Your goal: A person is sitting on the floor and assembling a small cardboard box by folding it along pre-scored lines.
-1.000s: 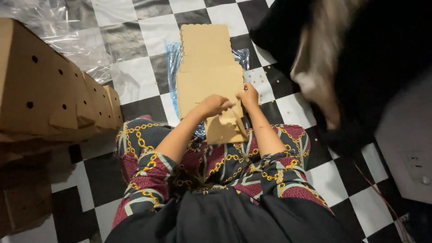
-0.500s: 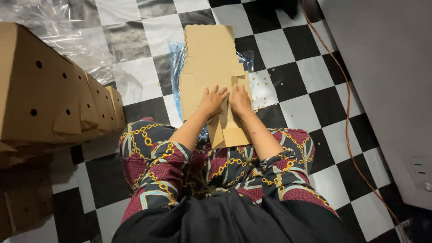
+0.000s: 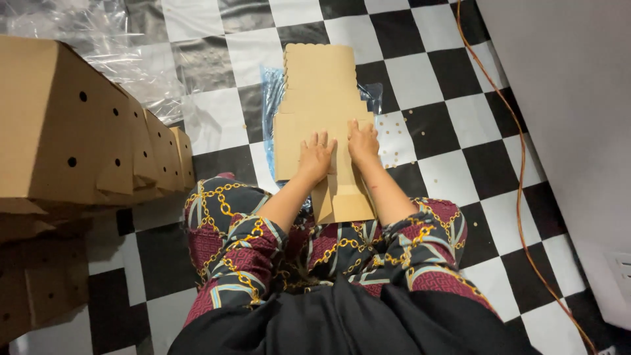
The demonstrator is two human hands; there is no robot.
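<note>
Hands, left hand (image 3: 316, 154) and right hand (image 3: 363, 141), press open palms (gripping nothing) on a flat cardboard box blank (image 3: 322, 112) at frame centre, mid-flattening; folding needs firm creases.

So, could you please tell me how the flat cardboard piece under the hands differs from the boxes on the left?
The flat cardboard piece lies unfolded on the floor; the cardboard boxes stand folded up. The boxes show round holes; none shows on the flat piece. Both hands, left and right, press the flat piece; the boxes are untouched. Both are plain brown cardboard.
</note>
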